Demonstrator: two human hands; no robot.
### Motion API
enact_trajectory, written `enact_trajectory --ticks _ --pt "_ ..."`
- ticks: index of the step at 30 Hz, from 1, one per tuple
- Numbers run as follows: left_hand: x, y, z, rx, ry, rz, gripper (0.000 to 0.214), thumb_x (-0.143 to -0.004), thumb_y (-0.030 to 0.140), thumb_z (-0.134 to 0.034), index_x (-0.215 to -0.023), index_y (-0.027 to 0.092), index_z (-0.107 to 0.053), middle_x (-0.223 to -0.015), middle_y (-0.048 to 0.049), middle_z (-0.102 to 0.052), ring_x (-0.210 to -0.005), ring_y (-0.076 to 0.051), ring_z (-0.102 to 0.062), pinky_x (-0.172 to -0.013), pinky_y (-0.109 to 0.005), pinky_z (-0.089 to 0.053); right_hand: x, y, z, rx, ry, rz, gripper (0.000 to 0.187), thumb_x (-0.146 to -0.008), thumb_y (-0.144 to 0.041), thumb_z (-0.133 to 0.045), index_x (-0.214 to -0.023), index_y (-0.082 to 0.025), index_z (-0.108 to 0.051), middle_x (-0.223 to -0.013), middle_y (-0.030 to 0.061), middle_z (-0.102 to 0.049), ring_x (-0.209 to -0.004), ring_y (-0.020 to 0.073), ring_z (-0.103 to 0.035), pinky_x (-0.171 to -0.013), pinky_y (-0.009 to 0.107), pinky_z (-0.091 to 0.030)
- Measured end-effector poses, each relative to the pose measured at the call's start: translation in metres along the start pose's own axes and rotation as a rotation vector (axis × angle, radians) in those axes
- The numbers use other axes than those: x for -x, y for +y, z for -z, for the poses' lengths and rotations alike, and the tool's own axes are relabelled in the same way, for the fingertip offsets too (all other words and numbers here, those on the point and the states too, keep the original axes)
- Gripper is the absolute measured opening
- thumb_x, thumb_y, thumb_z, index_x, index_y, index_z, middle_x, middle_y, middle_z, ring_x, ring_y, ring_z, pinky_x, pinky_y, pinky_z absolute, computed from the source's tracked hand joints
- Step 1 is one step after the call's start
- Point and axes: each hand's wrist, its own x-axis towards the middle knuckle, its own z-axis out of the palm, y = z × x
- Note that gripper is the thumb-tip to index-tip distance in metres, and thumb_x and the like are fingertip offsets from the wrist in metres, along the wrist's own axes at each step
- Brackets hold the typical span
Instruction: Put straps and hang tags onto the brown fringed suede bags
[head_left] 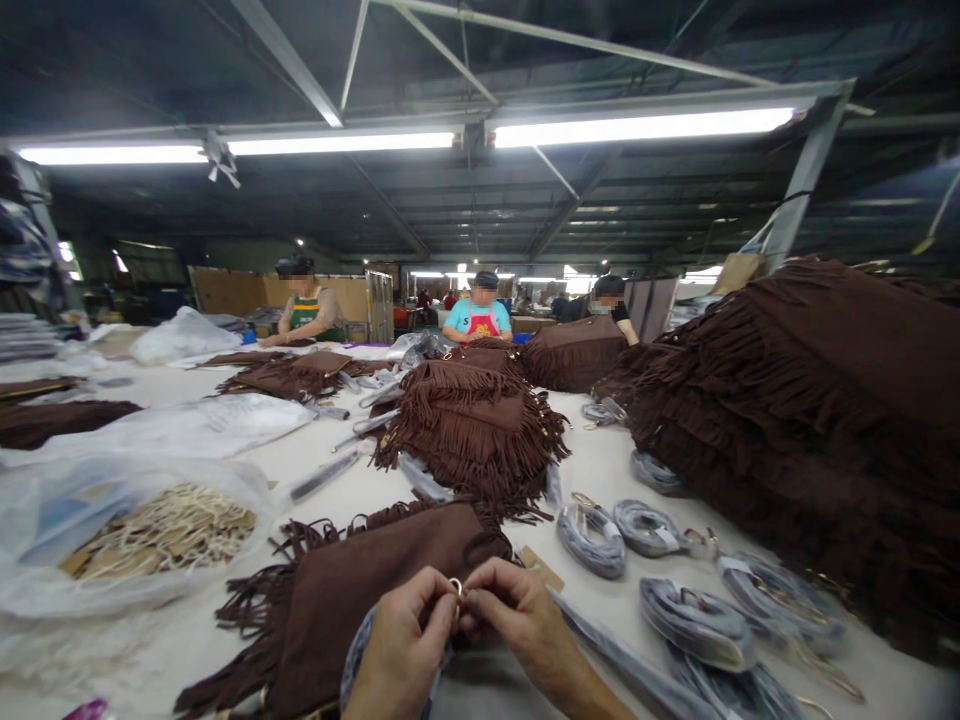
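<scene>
My left hand [409,640] and my right hand [514,615] meet at the bottom centre, fingers pinched together on a small metal ring [455,586]. Both hands are closed on it. A grey wrapped strap [352,665] runs under my left hand. Right behind the hands lies a brown fringed suede bag [352,590], flat on the white table [600,470]. What the ring is fastened to is hidden by my fingers.
Several coiled grey straps [592,535] lie to the right. A big heap of brown fringed bags [810,420] fills the right side, another pile [472,420] sits mid-table. A plastic bag of cream cords [161,530] lies left. Three people [480,310] work at the far end.
</scene>
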Motion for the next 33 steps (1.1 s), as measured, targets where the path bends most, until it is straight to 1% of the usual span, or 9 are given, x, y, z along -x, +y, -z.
enact_trajectory --ticks 8,12,14,17,20,22,24,30,33 --pt "0.001 0.003 0.000 -0.069 0.025 -0.029 0.024 -0.085 0.034 -0.046 -0.066 0.021 -0.052 -0.061 0.0028 -0.054 -0.059 -0.013 -0.051 -0.057 -0.020 -0.040 -0.002 0.005 0.001 0.009 0.011 0.017 0.045 -0.069 -0.059 -0.076 -0.071 -0.016 -0.065 -0.057 0.0008 -0.067 -0.052 0.0129 -0.060 -0.054 0.023 -0.050" --pt "0.001 0.004 0.000 -0.106 0.025 -0.052 0.023 -0.085 0.031 -0.045 -0.065 0.021 -0.052 -0.063 0.0020 -0.058 -0.062 -0.014 -0.055 -0.060 -0.020 -0.041 -0.002 0.005 0.002 0.053 -0.013 0.041 0.034 -0.074 -0.050 -0.074 -0.071 -0.016 -0.066 -0.058 0.0007 -0.067 -0.054 0.0138 -0.060 -0.055 0.024 -0.050" --pt "0.002 0.004 -0.001 -0.131 0.031 -0.057 0.023 -0.085 0.029 -0.044 -0.065 0.021 -0.052 -0.063 0.0017 -0.058 -0.062 -0.015 -0.055 -0.059 -0.021 -0.040 -0.001 0.004 0.001 0.112 -0.014 0.078 0.025 -0.078 -0.041 -0.069 -0.072 -0.017 -0.066 -0.059 0.0002 -0.067 -0.054 0.0140 -0.060 -0.055 0.023 -0.049" --pt "0.004 0.001 -0.004 -0.192 0.054 -0.080 0.022 -0.086 0.026 -0.042 -0.066 0.022 -0.050 -0.062 0.0014 -0.058 -0.060 -0.015 -0.056 -0.059 -0.022 -0.039 0.002 0.002 0.002 0.313 0.005 0.194 0.016 -0.083 -0.027 -0.062 -0.071 -0.017 -0.066 -0.060 0.0000 -0.066 -0.057 0.0139 -0.060 -0.056 0.022 -0.046" --pt "0.007 -0.003 -0.007 -0.251 0.095 -0.114 0.022 -0.087 0.023 -0.041 -0.066 0.022 -0.048 -0.063 0.0010 -0.059 -0.059 -0.015 -0.056 -0.059 -0.023 -0.037 0.005 -0.001 0.003 0.538 0.001 0.339 0.016 -0.085 -0.020 -0.056 -0.072 -0.018 -0.066 -0.064 0.0000 -0.065 -0.061 0.0139 -0.060 -0.059 0.022 -0.044" --pt "0.008 -0.005 -0.008 -0.286 0.101 -0.122 0.021 -0.087 0.022 -0.042 -0.066 0.022 -0.048 -0.063 0.0006 -0.059 -0.060 -0.015 -0.056 -0.058 -0.023 -0.036 0.006 -0.001 0.004 0.623 -0.030 0.407 0.017 -0.087 -0.017 -0.053 -0.074 -0.019 -0.065 -0.067 -0.0001 -0.064 -0.063 0.0140 -0.059 -0.060 0.022 -0.043" --pt "0.008 -0.008 -0.009 -0.310 0.090 -0.123 0.021 -0.087 0.022 -0.043 -0.066 0.022 -0.048 -0.063 0.0001 -0.060 -0.060 -0.016 -0.057 -0.058 -0.024 -0.036 0.007 0.000 0.004 0.658 -0.046 0.435 0.017 -0.087 -0.015 -0.051 -0.075 -0.020 -0.063 -0.068 -0.0001 -0.064 -0.064 0.0142 -0.059 -0.061 0.022 -0.042" --pt "0.003 -0.010 -0.013 -0.341 0.122 -0.070 0.022 -0.085 0.020 -0.041 -0.064 0.023 -0.046 -0.061 -0.0006 -0.058 -0.058 -0.017 -0.056 -0.057 -0.025 -0.036 0.002 0.014 -0.002 0.673 0.000 0.451 0.019 -0.085 -0.013 -0.049 -0.071 -0.020 -0.059 -0.065 -0.0002 -0.061 -0.062 0.0145 -0.058 -0.059 0.023 -0.041" --pt "0.000 -0.008 -0.013 -0.353 0.121 -0.061 0.022 -0.083 0.019 -0.041 -0.061 0.022 -0.046 -0.058 -0.0006 -0.057 -0.057 -0.017 -0.056 -0.056 -0.025 -0.036 0.000 0.012 -0.001 0.717 -0.002 0.461 0.021 -0.085 -0.013 -0.048 -0.068 -0.019 -0.059 -0.064 0.0001 -0.061 -0.060 0.0146 -0.057 -0.058 0.023 -0.042"
